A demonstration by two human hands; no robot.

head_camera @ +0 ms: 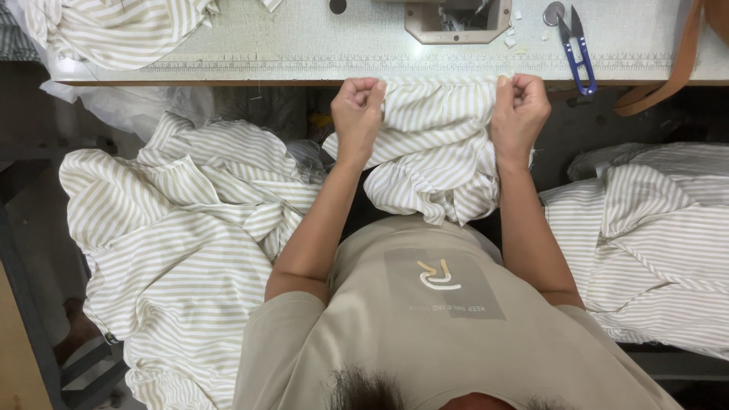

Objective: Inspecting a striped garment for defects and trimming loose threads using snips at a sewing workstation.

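Cloth with beige and white stripes (437,144), soft, light and floppy, hangs at the surface (304,45) edge at 12 o'clock, its top edge pinched tight in the left hand (358,106) and right hand (521,106).

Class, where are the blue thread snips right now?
The blue thread snips lie on the table's far right, beyond the right hand, beside a brown strap.

Head camera, apparently straight down, close.

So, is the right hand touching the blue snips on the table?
Apart. The head view shows the right hand gripping striped cloth at the table edge, with bare table between it and the blue snips.
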